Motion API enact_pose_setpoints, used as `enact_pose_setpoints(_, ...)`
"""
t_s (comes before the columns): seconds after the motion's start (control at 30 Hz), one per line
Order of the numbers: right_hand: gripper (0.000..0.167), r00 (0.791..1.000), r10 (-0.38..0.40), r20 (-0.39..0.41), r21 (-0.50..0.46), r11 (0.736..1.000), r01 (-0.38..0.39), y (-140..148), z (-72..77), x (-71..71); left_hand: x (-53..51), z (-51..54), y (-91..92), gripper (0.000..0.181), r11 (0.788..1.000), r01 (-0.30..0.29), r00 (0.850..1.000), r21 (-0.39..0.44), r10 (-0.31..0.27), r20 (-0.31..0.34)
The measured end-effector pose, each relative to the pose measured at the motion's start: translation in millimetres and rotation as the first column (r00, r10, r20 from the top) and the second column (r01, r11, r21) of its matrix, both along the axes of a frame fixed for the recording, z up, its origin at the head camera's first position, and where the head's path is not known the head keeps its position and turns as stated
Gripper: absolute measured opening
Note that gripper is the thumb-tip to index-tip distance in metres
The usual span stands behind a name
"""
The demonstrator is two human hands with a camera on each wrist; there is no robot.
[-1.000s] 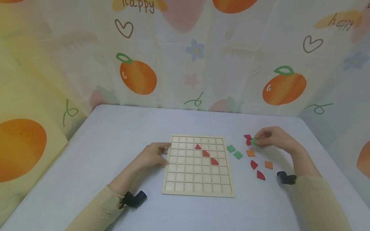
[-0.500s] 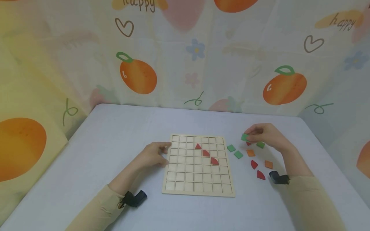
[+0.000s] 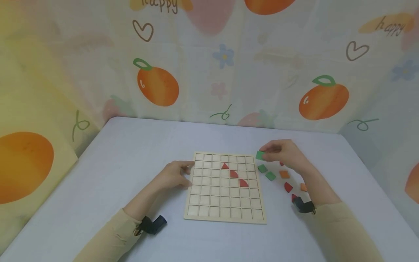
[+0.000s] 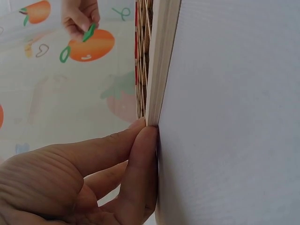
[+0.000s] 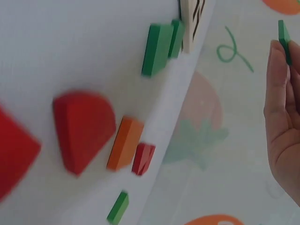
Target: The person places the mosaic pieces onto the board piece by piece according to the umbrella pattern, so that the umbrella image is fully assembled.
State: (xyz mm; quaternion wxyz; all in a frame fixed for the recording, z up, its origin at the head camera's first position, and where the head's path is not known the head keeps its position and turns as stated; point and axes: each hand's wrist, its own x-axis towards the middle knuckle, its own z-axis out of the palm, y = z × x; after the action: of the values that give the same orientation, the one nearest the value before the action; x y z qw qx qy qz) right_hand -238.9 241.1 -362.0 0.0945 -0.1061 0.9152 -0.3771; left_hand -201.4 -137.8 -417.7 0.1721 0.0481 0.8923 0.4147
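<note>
Over on the L side of the desk [image 3: 140,142], the left hand [image 3: 172,174] has index and thumb spread against the L edge of the wooden grid board [image 3: 214,201], touching it, not curled round anything afaict. Moving across the board: a red triangle [image 3: 224,166], then two red quarter-circles [image 3: 234,174] stepping down to the R, each in its own square.

Just off the board's far R corner, a green square tile [image 3: 260,155] is up in the air, pinched in the fingers of the right hand [image 3: 285,153]. Two more green tiles [image 3: 262,169] lie by the board's R edge. Further R: an orange tile [image 3: 284,174], a red wedge [image 3: 288,187], then a 2nd red pc [image 3: 293,198] and a 2nd orange tile [image 3: 303,187], both part hidden by the R wrist & its cam [image 3: 304,205].

Key relation imo: grid's L of the R fingers and mostly nearer the person, w/ the held tile on the board-facing side of the grip. It's square, so no real long axis. R hand's the nearer one to it.

Vs. 0.5 s ago: R hand + tile have shifted L, from above the loose red pcs to beside the board's corner. L hand & the board's pcs look the same.
</note>
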Motion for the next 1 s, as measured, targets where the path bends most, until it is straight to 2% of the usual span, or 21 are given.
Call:
enact_pose_setpoints(0.3, 0.025, 0.999, 0.033, -0.004, -0.069, 0.997, -0.033, -32.0, -4.9, 1.7, -0.4, 0.0, 1.2, 0.079, 1.000, -0.010, 1.000, -0.009, 0.010, -0.004)
enact_pose_setpoints(0.53, 0.023, 1.000, -0.001, 0.026, -0.044, 0.999, 0.002, -51.6, -10.5, 0.5, -0.8, -1.0, 1.3, 0.079, 1.000, -0.010, 1.000, -0.016, 0.010, -0.008)
enact_pose_setpoints(0.63, 0.022, 1.000, 0.011, 0.030, -0.039, 0.999, -0.010, -59.4, -11.6, 0.7, -0.7, -1.3, 1.2, 0.080, 1.000, -0.004, 1.000, -0.015, 0.004, -0.011)
enact_pose_setpoints(0.83, 0.022, 0.995, 0.037, 0.087, -0.103, 0.994, -0.028, -73.1, -11.6, 0.9, -0.2, -0.8, 1.0, 0.079, 1.000, 0.004, 1.000, -0.019, -0.004, -0.015)
enact_pose_setpoints(1.0, 0.020, 0.994, 0.069, 0.083, -0.104, 0.993, -0.060, -80.9, -16.4, -0.3, -0.9, -0.5, -0.6, 0.079, 1.000, 0.017, 1.000, 0.001, -0.017, -0.017)
